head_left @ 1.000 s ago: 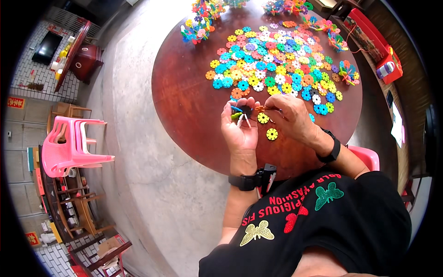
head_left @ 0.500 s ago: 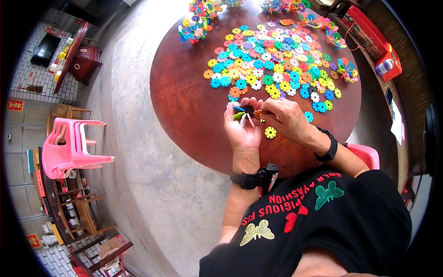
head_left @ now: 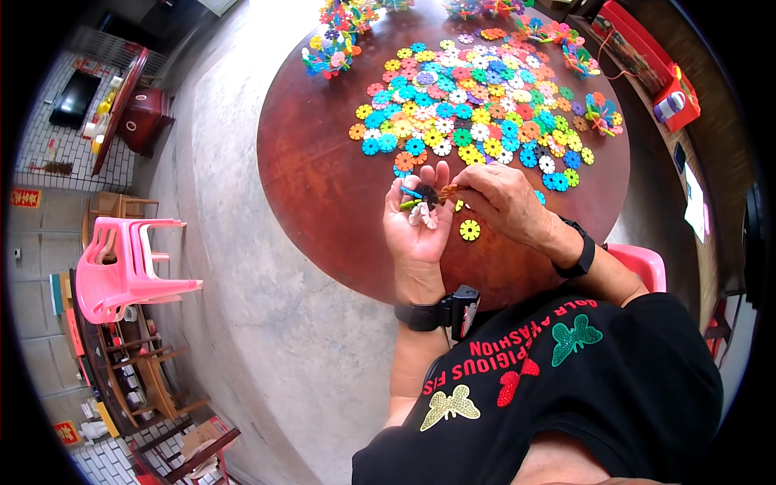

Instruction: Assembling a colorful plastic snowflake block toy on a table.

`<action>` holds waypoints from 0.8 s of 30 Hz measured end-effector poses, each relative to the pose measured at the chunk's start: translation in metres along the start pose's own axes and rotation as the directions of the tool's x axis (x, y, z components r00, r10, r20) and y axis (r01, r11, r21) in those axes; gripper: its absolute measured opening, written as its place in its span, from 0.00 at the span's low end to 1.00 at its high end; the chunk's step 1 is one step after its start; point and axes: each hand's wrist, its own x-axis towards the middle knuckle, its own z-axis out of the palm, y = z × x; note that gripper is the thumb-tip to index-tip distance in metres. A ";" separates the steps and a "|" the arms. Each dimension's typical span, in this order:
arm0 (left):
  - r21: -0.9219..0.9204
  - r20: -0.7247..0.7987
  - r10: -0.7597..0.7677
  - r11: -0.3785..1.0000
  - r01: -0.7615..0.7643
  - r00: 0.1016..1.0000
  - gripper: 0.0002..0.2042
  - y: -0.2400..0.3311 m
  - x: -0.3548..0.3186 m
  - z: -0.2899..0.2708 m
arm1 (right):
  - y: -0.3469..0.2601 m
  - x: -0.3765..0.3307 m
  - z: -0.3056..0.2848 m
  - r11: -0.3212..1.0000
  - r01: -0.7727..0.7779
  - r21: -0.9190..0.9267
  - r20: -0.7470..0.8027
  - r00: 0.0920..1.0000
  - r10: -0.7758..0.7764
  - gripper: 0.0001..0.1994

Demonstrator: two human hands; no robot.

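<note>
Left hand cradles a multicoloured, notched-disc plastic cluster; right hand pinches an orange notched disc beside it.

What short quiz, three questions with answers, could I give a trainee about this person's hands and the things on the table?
1. Which hand pinches the orange plastic piece?
2. True or false: joined, multicoloured plastic clusters stand near the edge of the round, glossy red-brown table.
3. Fill in: the palest colour in the small bundle of plastic pieces held in the left hand is ____.

Key: 1. The right hand. 2. True. 3. White.
</note>
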 end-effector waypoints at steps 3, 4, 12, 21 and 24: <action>0.024 -0.014 -0.043 0.999 0.043 0.999 0.12 -0.001 0.001 0.000 | -0.002 0.001 -0.002 0.999 0.043 0.004 0.001 0.999 -0.043 0.06; 0.036 -0.014 -0.051 0.998 0.052 0.999 0.12 0.000 0.001 -0.001 | -0.002 0.000 -0.002 0.999 0.041 0.004 0.000 0.999 -0.041 0.06; 0.136 0.011 -0.037 0.990 0.035 0.999 0.12 0.002 0.001 -0.009 | 0.006 -0.006 0.000 0.998 -0.035 -0.047 0.091 0.995 0.039 0.06; -0.011 -0.016 -0.128 0.992 0.128 0.992 0.11 -0.004 0.001 -0.008 | 0.007 -0.011 0.003 0.997 0.053 -0.063 0.072 0.996 -0.049 0.09; -0.040 -0.003 -0.121 0.992 0.121 0.993 0.11 -0.007 0.002 -0.011 | 0.005 -0.013 0.004 0.999 -0.022 0.028 0.005 1.000 0.021 0.05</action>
